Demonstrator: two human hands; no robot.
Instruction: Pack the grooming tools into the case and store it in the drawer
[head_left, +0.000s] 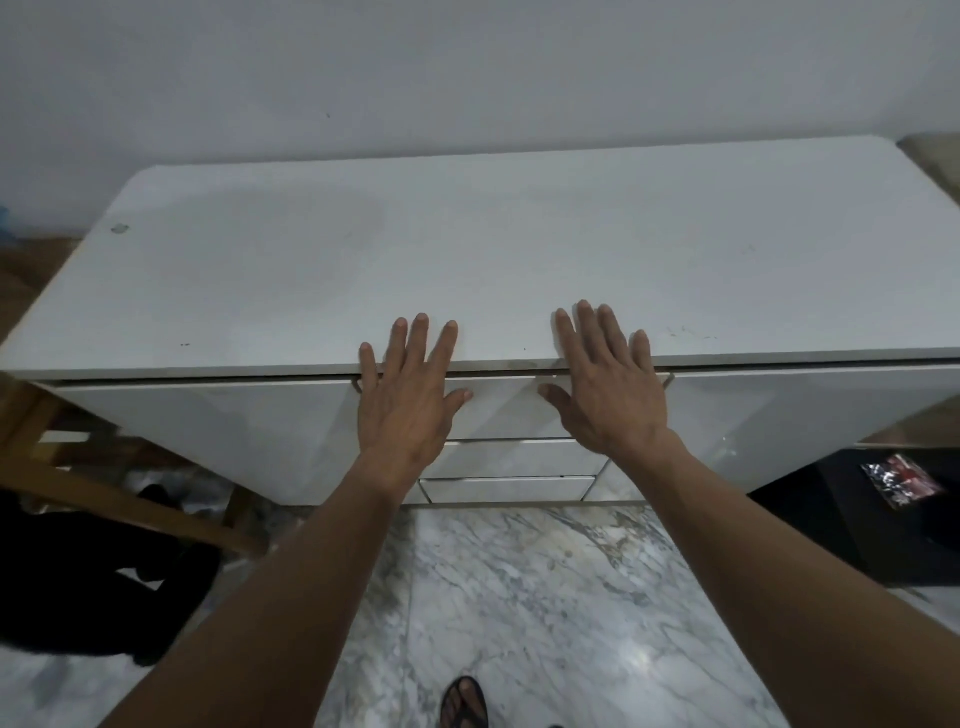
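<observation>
While we look down from head height: both of our bare arms reach forward over a marble floor (519, 597) toward a white cabinet (208, 431).
Left hand: our left hand (410, 395) lies palm down, its fingers (415, 338) spread and flat — the tips rest on the front edge of the surface (467, 249), the palm hangs over the top drawer (506, 408).
Right hand: our right hand (605, 384) mirrors it, fingers (589, 332) spread apart and straight, tips on the surface edge, thumb pointing inward across the drawer front.
Grip: neither hand pinches or holds anything; both are empty and flat.
Between the hands: a bare strip of surface edge and drawer front, the two thumbs near each other but apart.
Top drawer: pushed in, its front flush with the cabinet doors on either side.
Lower drawers: two more drawer fronts (511, 457) sit below it in the middle of the cabinet, both pushed in.
Case and grooming tools: we cannot see them anywhere — whether they lie inside the top drawer, we cannot tell.
Left of the cabinet: a wooden frame (104, 499), with something dark on the floor beneath it.
Right of the cabinet: a dark object bearing a red and white picture (901, 480).
Bottom edge: a foot in a dark sandal (464, 704) on the marble.
Behind: a plain pale wall (467, 67).
</observation>
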